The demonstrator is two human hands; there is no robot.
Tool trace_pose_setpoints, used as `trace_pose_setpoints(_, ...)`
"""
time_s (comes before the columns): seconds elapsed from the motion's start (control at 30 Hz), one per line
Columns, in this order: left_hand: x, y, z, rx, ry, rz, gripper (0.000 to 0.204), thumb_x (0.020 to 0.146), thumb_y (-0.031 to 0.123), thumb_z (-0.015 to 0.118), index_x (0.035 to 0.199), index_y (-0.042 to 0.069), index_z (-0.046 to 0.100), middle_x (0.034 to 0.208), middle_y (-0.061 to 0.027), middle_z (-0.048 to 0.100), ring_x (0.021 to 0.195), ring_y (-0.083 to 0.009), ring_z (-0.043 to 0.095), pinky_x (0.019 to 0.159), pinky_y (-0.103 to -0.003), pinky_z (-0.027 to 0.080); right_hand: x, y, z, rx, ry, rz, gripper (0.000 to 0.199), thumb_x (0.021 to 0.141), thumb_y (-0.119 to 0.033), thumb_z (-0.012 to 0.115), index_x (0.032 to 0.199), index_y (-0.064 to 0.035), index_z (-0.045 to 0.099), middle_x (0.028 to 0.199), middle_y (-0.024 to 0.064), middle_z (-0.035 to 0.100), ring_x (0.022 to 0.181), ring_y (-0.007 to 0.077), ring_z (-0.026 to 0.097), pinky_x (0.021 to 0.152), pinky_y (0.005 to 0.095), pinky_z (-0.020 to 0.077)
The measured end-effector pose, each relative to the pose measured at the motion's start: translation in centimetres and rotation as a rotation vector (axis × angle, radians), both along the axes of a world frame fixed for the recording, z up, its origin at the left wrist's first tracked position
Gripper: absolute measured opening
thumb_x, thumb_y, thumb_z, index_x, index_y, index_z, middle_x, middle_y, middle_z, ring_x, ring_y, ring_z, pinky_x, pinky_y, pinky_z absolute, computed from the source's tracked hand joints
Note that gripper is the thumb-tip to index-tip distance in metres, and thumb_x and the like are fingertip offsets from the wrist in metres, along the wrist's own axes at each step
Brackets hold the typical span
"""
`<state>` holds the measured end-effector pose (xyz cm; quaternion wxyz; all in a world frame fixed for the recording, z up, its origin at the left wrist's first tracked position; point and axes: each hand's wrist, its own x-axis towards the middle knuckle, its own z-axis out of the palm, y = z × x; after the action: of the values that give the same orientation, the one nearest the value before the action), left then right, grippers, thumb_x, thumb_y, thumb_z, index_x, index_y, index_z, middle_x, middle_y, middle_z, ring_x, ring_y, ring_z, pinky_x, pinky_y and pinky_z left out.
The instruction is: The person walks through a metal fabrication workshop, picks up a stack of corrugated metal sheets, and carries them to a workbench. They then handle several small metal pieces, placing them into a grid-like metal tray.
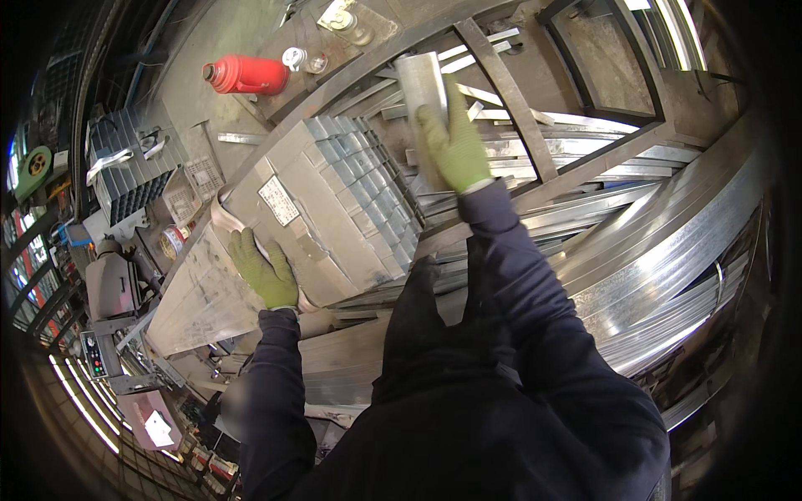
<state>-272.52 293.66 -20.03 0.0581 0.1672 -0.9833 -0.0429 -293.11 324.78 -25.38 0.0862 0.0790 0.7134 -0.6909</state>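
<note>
A short, shiny metal channel piece [423, 81] is held upright in my right hand [455, 146], which wears a green glove. The thumb lies across the face of the metal, and the rest of the fingers are partly hidden behind it. To the left, a stack of similar short metal pieces [368, 179] sits in rows against a brown cardboard sheet [292, 225] with a white label. My gloved left hand [264, 269] rests, fingers outstretched, beside the cardboard, over a pale pinkish strip [224, 217] along its edge. The strip does not appear gripped.
A dark metal frame [505, 100] spans the bench over loose metal strips. Long bundled metal profiles [668, 267] run along the right. A red flask [248, 75] and a clear jar [311, 60] stand beyond the stack. At left are another channel stack [134, 159] and a machine [113, 284].
</note>
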Motion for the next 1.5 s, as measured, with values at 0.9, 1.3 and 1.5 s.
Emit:
trace_pose_setpoints(0.9,0.3,-0.5,-0.6,0.018,-0.051,-0.003,0.056,0.113,0.030,0.047,0.155,-0.007,0.045,0.164,-0.0296,0.041,0.155,-0.0444,0.035,0.129,-0.052,0.022,2.7,0.3,-12.4,0.281,0.106,0.414,0.078,0.105,-0.048,0.059,0.165,-0.0063,0.033,0.129,0.0359,0.067,0.123,0.0492,0.066,0.110,0.0520,0.0488)
trace_pose_setpoints(1.3,0.7,-0.9,-0.9,0.033,-0.076,-0.007,0.058,0.115,0.030,0.045,0.158,-0.008,0.040,0.167,-0.0265,0.037,0.158,-0.0402,0.031,0.131,-0.049,0.020,3.0,2.5,-10.9,0.181,-0.134,0.348,0.077,0.105,-0.042,0.064,0.163,-0.0008,0.035,0.139,0.0307,0.064,0.121,0.0376,0.068,0.106,0.0471,0.0508)
trace_pose_setpoints(1.5,0.7,-0.8,-1.0,0.087,-0.011,0.002,0.054,0.113,0.025,0.049,0.155,-0.008,0.043,0.164,-0.0296,0.040,0.156,-0.0441,0.034,0.130,-0.052,0.020,6.3,1.5,-12.9,0.216,-0.204,0.569,0.080,0.104,-0.049,0.064,0.163,-0.0023,0.036,0.137,0.0309,0.065,0.126,0.0444,0.066,0.104,0.0500,0.0511)
